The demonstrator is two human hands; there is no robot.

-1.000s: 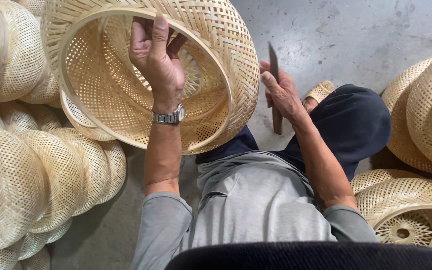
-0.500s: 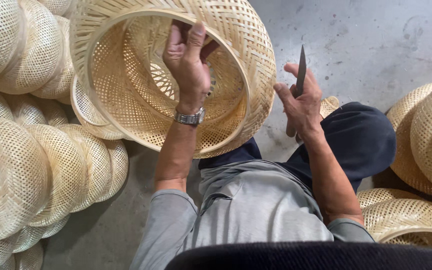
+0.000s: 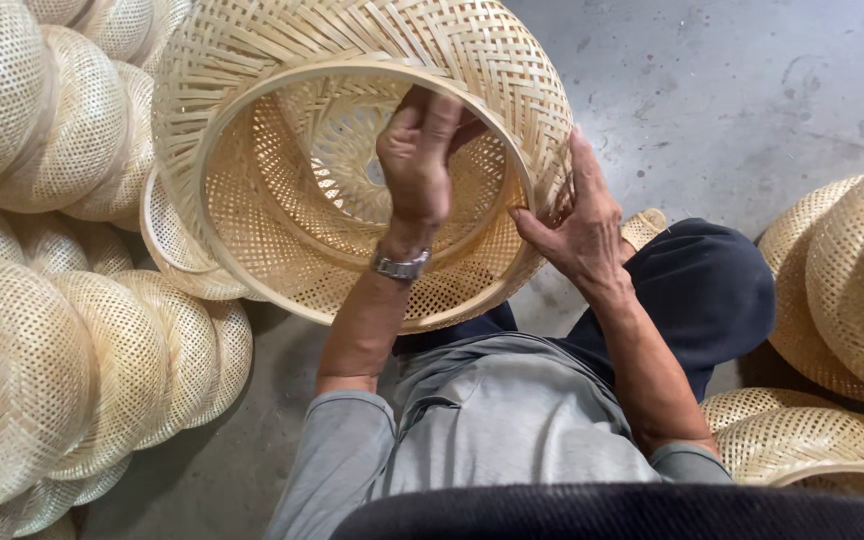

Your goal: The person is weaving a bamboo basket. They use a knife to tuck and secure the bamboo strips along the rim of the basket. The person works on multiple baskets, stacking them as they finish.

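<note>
— Both hands are on the woven bamboo basket [image 3: 372,160]? 
— Yes. Left hand [image 3: 420,160] reaches inside it, fingers curled over the inner rim hoop; right hand [image 3: 577,225] presses the outer wall at the rim's right side, thumb hooked under the edge.
— Where is it? 
— Tilted on its side above the lap, over the concrete floor [image 3: 732,90]. 
— How far along? 
— Weave and rim look complete; I judge it's edge finishing. Stacked baskets [image 3: 62,330] at the left floor edge look done.
</note>
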